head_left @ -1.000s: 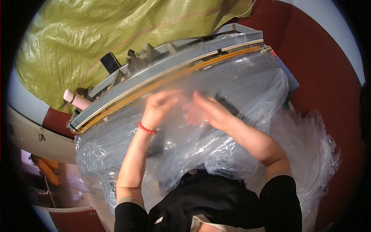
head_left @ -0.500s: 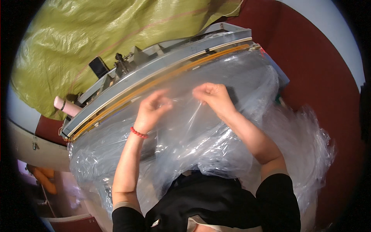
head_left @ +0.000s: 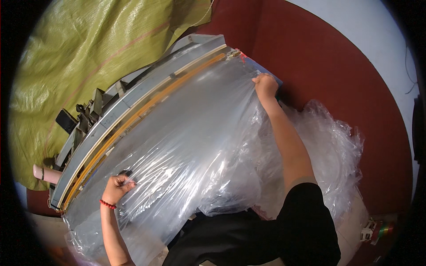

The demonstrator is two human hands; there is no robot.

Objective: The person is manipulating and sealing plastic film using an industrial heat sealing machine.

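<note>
A large sheet of clear plastic film [head_left: 195, 133] lies across the work surface, pulled into shiny creases between my hands. My left hand [head_left: 117, 188], with a red bead bracelet [head_left: 108, 204] at its wrist, pinches the film at the lower left. At the far right, near the end of the long bar, my right hand [head_left: 266, 86] is closed in a fist on the film. Taut folds run out from both grips. Just beyond the sheet lies a long grey metal bar [head_left: 133, 95] with an orange strip [head_left: 151, 104] along its near side.
A heap of crumpled clear film [head_left: 330, 155] hangs down on the right by the dark red floor [head_left: 350, 102]. Behind the bar are a phone [head_left: 66, 120], a pink cylinder [head_left: 46, 174] and a yellow-green woven sheet [head_left: 97, 53]. Colourful rolls [head_left: 381, 229] show at lower right.
My hands have moved far apart, the left toward the lower left, the right toward the far right. The film between them is now stretched. The view has turned to the right.
</note>
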